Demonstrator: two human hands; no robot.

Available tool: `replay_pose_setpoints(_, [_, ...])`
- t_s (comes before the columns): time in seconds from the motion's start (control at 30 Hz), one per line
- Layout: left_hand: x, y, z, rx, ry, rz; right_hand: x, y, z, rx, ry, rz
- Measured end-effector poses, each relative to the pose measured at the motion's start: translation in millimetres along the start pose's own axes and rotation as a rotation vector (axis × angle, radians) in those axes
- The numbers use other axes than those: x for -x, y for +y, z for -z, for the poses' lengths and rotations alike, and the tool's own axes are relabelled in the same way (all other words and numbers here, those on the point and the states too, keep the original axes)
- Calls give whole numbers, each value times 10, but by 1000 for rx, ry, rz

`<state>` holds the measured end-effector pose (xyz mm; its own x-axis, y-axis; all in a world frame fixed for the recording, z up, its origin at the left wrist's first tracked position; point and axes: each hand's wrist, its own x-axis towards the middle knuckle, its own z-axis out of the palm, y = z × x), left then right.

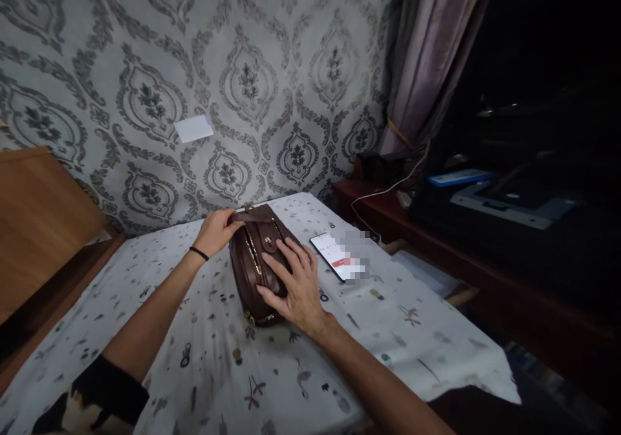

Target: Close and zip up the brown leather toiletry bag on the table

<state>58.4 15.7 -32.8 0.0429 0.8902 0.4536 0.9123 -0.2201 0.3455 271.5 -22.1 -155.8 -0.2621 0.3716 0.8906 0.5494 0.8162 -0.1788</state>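
Observation:
A dark brown leather bag (252, 254) with gold zips and a clasp stands on the patterned white cloth (208, 357) of a table. My left hand (219, 229) grips the bag's far top end, near its strap. My right hand (295, 286) lies flat on the bag's near side, fingers spread across the leather. A thin black band circles my left wrist.
A phone (339, 257) with a lit screen lies on the cloth just right of the bag. A dark wooden shelf (436, 241) with a white cable and dark devices runs along the right. Patterned grey wallpaper and a curtain (427, 66) stand behind; a wooden board (39, 221) is at left.

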Motion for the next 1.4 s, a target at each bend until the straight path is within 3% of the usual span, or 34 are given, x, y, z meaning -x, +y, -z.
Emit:
replay_pose_setpoints(0.3, [83, 182, 170, 45, -234, -89, 11, 7, -7, -16, -5, -5])
replay_pose_setpoints(0.6, [-131, 485, -21, 41, -100, -155, -7, -17, 32, -48, 61, -69])
replay_pose_setpoints(0.87, [-356, 448, -240, 173, -130, -56, -1, 5, 22, -25, 47, -94])
replay_pose_setpoints(1.1, [-357, 433, -334, 282, -14, 13, -7, 16, 21, -70, 47, -90])
replay_pose_setpoints(1.4, [-238, 449, -348, 439, -45, -15, -13, 26, 10, -69, 45, -80])
